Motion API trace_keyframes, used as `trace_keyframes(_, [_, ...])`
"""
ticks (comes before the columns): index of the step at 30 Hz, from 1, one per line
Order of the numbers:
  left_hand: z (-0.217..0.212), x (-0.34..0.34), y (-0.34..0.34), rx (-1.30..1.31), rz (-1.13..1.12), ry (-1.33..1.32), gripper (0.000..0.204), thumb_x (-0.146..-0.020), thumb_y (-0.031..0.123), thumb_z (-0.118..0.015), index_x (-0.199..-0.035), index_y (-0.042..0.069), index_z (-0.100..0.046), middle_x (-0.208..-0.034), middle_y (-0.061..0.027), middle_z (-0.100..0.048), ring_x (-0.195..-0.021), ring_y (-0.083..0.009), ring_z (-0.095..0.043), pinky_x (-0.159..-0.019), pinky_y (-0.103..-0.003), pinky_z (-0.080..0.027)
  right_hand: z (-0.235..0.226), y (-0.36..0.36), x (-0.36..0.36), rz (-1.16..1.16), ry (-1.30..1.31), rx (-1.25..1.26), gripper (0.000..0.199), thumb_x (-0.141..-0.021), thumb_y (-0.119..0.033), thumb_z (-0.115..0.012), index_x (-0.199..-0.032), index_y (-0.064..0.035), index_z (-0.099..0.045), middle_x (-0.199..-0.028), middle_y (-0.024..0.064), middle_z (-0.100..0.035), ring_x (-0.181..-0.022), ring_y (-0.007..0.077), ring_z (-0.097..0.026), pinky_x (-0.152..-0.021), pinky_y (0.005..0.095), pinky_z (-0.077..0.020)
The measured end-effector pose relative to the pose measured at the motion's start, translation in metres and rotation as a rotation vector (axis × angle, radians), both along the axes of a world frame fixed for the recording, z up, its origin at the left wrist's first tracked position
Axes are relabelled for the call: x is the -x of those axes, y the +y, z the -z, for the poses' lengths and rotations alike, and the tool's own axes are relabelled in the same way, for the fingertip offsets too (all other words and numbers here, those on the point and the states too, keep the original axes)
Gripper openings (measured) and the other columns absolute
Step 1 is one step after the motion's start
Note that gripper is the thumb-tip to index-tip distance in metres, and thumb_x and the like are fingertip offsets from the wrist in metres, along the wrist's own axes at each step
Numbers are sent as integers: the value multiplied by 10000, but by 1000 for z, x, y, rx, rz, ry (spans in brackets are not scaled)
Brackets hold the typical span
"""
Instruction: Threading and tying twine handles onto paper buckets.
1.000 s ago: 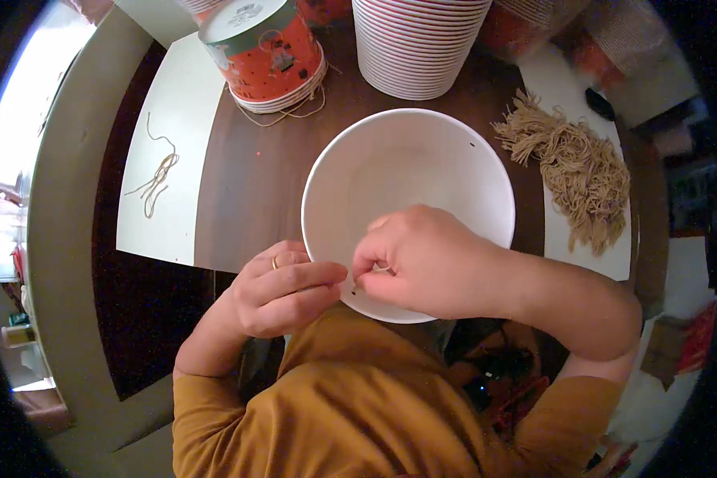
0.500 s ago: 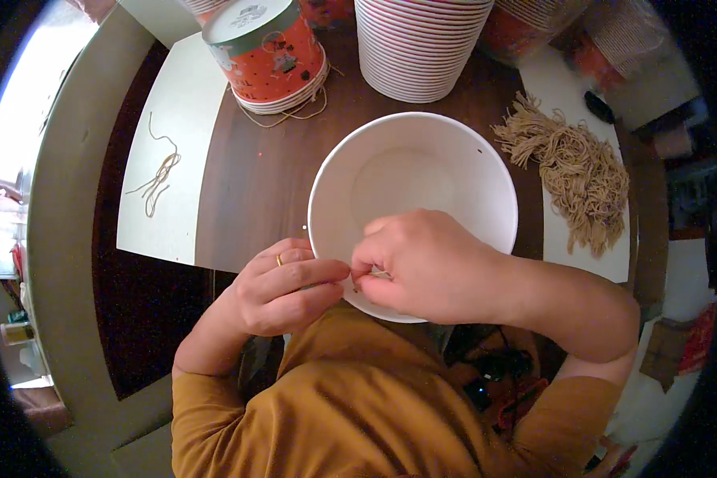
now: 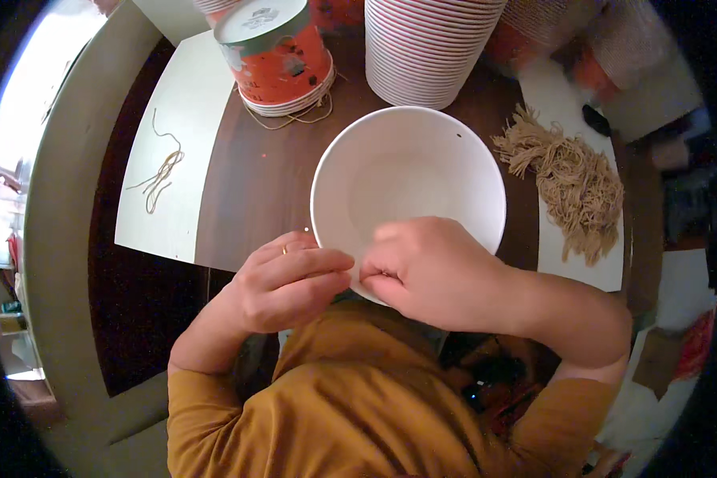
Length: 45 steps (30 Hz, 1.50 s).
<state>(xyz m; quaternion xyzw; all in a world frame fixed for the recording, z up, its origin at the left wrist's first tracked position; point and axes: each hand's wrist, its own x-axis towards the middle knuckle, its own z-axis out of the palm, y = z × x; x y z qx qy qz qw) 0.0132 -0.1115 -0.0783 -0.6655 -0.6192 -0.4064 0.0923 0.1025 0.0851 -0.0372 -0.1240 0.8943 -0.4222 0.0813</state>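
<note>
White paper bowl [image 3: 410, 171], nothing in it, is sitting mid-table; we're pinching its near rim with left hand [image 3: 283, 279] and right hand [image 3: 426, 267], fingers closed tight. Stacked bowls [image 3: 426, 48] and an orange lidded tub [image 3: 275, 52] are sitting far behind.

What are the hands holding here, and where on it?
Both hands, left hand and right hand, grip the white bowl at its near rim, fingertips pinched together there. Whether they also pinch something small cannot be told.

Dark wood table [image 3: 255, 183], grey bench [image 3: 64, 239] left, bright daylight.
</note>
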Motion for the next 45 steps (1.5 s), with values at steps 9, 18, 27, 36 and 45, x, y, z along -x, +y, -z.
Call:
trace_keyframes(9, [-13, 20, 13, 57, -3, -131, 233, -662, 30, -703, -883, 20, -633, -923, -119, -634, -788, -284, -618, -681, -363, -517, -21, 6, -6, 48, -65, -9, 177, -752, -167, -633, -839, -14, -650, -817, 155, -598, -735, 310, -610, -657, 386, -494])
trace_keyframes(18, [30, -16, 26, -265, -333, -348, 307, -723, -4, -682, -1008, 14, -572, -936, -125, -575, -765, -236, -617, -643, -314, -519, -11, 0, -4, 355, -57, 78, 172, -732, -79, -669, -882, 6, -664, -757, 91, -587, -659, 168, -580, -599, 280, -457])
trace_keyframes(27, [52, -27, 38, -327, -438, -439, 248, -713, -7, -727, -940, 33, -635, -936, -119, -637, -861, -263, -645, -767, -338, -520, -15, -6, -1, 358, -95, 47, 177, -752, -57, -667, -912, 17, -664, -708, 14, -506, -630, 92, -470, -579, 229, -393])
trace_keyframes(36, [32, -19, 15, -278, -94, -912, 55, -765, -4, -594, -785, 11, -545, -826, -51, -564, -774, -129, -548, -705, -256, -450, -15, -4, -6, 305, -128, -19, 277, -752, -71, -671, -1019, -1, -644, -675, 40, -509, -579, 126, -481, -543, 269, -409])
trace_keyframes(45, [7, -30, 17, -442, 196, -1046, 79, -930, 64, -499, -966, 15, -448, -990, -117, -585, -968, -160, -578, -846, -310, -462, -7, -22, -28, 442, 667, -872, 222, -789, -156, -650, -978, -51, -598, -768, 80, -564, -658, 276, -559, -623, 386, -433])
